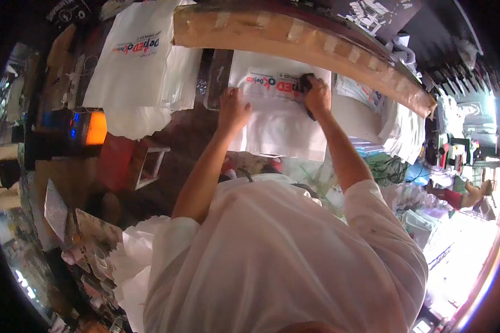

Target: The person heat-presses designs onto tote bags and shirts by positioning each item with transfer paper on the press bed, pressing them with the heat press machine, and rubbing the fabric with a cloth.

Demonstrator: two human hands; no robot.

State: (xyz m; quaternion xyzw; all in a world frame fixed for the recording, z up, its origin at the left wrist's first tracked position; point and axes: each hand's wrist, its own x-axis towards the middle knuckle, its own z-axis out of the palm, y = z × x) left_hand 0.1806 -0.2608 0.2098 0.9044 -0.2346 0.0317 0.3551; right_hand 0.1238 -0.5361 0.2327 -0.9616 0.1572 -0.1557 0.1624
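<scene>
Head view: the right hand [318, 99] is curling closely around a dark block [306, 81], pressing it onto a printed white sheet [278, 130]. At the sheet's other edge, the left hand [234, 111] is resting half-spread, fingers loosely bent and thumb standing apart, with nothing seen in its grasp. Between both hands, the sheet is lying nearly flat, its near edge hanging slightly wavy. It is looking light, thin and soft, likely to crease or slide, so both side edges would be the best hold, away from the print. Beyond the hands, a long cardboard box [294, 38] is stretching across; left of the left hand, white sheets [136, 77] are hanging.
</scene>
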